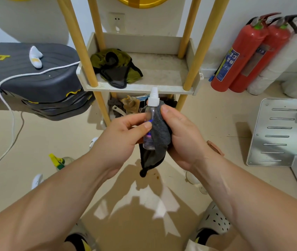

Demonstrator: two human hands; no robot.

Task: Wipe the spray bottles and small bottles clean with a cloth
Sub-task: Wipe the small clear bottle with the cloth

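Observation:
A small clear spray bottle [150, 113] with a white cap stands upright in mid-air in front of the shelf. My left hand [120, 138] pinches its body between thumb and fingers. My right hand [182, 138] holds a grey cloth [160, 140] wrapped against the bottle's right side, thumb on top of the cloth. The cloth's lower end hangs down below both hands. On the floor at the left lies another spray bottle [60, 161] with a yellow and green trigger, partly hidden by my left forearm.
A white shelf [138, 87] with wooden posts stands straight ahead, an olive and black garment [116, 67] on it. Two red fire extinguishers [243, 55] lean at the right wall. A white slotted panel [281, 133] lies at the right, a dark padded bench [35, 77] at the left.

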